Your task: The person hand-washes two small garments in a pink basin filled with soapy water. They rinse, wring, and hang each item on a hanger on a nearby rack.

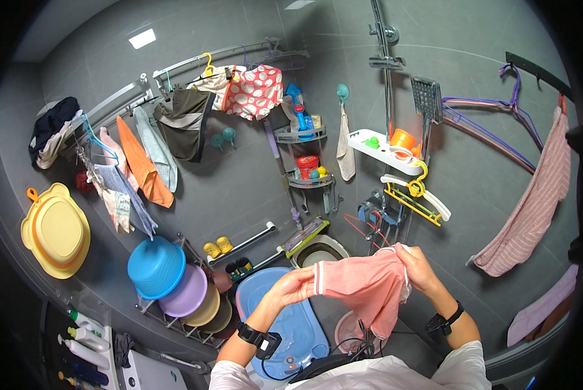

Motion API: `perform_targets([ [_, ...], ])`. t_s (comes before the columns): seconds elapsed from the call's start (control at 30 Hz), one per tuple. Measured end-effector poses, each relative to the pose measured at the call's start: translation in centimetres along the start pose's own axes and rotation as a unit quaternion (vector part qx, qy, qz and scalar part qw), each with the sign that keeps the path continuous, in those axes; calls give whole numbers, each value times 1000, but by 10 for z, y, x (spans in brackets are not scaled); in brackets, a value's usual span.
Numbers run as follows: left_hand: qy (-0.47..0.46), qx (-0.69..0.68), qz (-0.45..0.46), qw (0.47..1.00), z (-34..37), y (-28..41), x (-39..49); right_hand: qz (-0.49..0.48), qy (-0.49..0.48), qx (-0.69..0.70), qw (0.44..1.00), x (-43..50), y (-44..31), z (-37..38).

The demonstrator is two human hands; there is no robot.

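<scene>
A pink child's garment [362, 278] with white trim is stretched between my two hands. My left hand [294, 286] is at the striped white cuff on its left end, and the fingertips are partly hidden by the cloth. At the other end, my right hand [417, 267] pinches the white-edged opening near the top. The lower part of the garment hangs over a pink basin [342, 331]. To the left of it lies a blue baby bathtub [298, 317], below my left forearm. Black cables run down from the wristbands near my lap.
Nested basins [156, 267] sit on a wall rack at left. A mop bucket [320, 251] stands in the corner. Ahead are a shower shelf [384, 152] and child hangers [415, 197]. Clothes hang from the towel rail [208, 57]; a striped pink cloth [530, 209] hangs at right.
</scene>
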State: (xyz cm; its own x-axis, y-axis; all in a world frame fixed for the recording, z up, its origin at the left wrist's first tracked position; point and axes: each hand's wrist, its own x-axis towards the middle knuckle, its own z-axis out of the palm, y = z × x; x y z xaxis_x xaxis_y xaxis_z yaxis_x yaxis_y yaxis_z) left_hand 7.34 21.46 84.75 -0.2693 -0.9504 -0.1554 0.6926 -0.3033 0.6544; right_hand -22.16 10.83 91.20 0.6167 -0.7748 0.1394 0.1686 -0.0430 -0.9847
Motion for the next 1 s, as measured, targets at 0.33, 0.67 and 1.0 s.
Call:
perform_targets([
  [0.33, -55, 100, 26, 993, -2, -4, -5, -1, 5, -14, 1000, 1, 4, -3],
  [0.67, 18, 166, 18, 986, 22, 4, -27, 14, 95, -56, 994, 7, 11, -21],
  [1.0, -81, 260, 169, 947, 51, 39, -23, -94, 35, -138, 985, -6, -19, -1],
])
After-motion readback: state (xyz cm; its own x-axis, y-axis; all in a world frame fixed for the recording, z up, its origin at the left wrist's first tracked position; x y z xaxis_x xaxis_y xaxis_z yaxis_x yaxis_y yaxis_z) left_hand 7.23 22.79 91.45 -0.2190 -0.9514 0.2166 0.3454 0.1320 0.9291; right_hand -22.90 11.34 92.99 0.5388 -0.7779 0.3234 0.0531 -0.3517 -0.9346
